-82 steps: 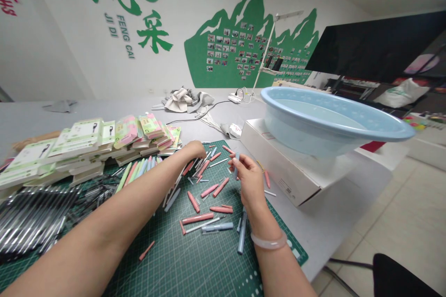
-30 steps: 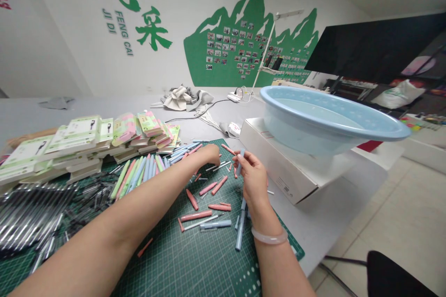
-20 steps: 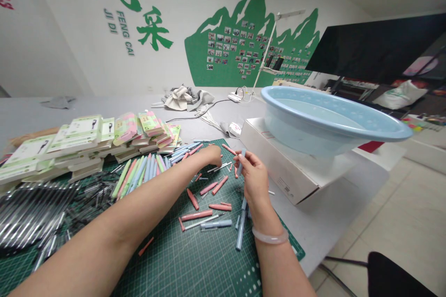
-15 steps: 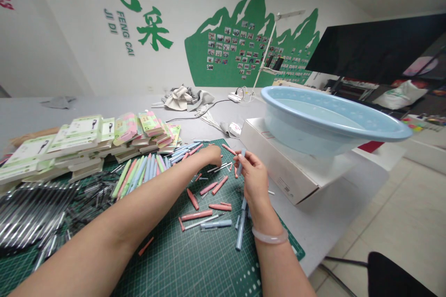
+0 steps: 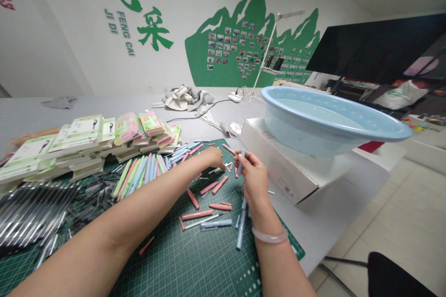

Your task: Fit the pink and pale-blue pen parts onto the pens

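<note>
My right hand (image 5: pixel 254 174) is closed on a light blue pen barrel (image 5: pixel 241 163), held upright between thumb and fingers. To its left, my left hand (image 5: pixel 213 158) reaches down with its fingers bunched at thin white pen refills (image 5: pixel 227 164); what is between the fingertips is hidden. Pink pen parts (image 5: pixel 220 184) lie scattered on the green cutting mat (image 5: pixel 195 260) below the hands. A blue pen (image 5: pixel 216 224) and a long blue barrel (image 5: pixel 241 227) lie nearer to me. Left of my left hand is a row of pastel pens (image 5: pixel 139 171).
A blue basin (image 5: pixel 296 125) sits on a white box (image 5: pixel 278 167) at the right. Paper pen boxes (image 5: pixel 83 132) are piled at the left, behind many clear-and-black pen parts (image 5: pixel 35 213). Cloth (image 5: pixel 184 98) and a cable lie at the back.
My left hand has shifted slightly right and its fingertips have come down by the white refills. My right hand keeps the blue barrel in the same place.
</note>
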`<state>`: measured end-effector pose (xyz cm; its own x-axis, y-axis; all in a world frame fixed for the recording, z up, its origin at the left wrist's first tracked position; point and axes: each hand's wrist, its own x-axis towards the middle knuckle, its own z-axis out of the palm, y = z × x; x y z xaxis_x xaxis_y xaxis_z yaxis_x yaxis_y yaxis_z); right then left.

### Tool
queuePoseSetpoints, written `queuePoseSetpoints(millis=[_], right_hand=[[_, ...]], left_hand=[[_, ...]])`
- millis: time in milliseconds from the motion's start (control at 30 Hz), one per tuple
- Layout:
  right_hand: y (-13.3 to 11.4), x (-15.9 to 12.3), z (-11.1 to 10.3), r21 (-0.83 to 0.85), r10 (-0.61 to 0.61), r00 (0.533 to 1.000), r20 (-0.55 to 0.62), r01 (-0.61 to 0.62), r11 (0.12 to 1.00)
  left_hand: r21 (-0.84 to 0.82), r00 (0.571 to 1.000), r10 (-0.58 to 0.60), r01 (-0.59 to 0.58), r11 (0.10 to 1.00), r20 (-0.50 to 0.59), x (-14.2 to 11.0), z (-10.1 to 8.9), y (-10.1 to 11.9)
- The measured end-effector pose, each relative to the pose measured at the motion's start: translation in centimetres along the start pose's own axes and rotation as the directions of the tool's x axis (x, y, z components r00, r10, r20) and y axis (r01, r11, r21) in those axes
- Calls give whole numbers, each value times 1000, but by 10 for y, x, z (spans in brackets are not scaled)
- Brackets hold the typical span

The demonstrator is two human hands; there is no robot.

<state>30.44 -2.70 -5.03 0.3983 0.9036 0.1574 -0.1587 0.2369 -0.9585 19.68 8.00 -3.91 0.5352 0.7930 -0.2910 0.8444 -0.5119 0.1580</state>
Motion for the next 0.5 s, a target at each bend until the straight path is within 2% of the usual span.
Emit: queuePoseSetpoints(millis=[133, 267, 500], right_hand=[[2, 0, 0, -4, -4, 1000, 2, 4, 1000], [4, 2, -1, -4, -6, 1000, 3, 6, 1000], [2, 0, 3, 15, -34, 999, 18, 34, 999]], left_hand=[[26, 996, -70, 72, 997, -60, -8, 9, 3], [29, 992, -110, 112, 993, -57, -18, 13, -1], [30, 989, -142, 143, 989, -43, -51, 14, -29]])
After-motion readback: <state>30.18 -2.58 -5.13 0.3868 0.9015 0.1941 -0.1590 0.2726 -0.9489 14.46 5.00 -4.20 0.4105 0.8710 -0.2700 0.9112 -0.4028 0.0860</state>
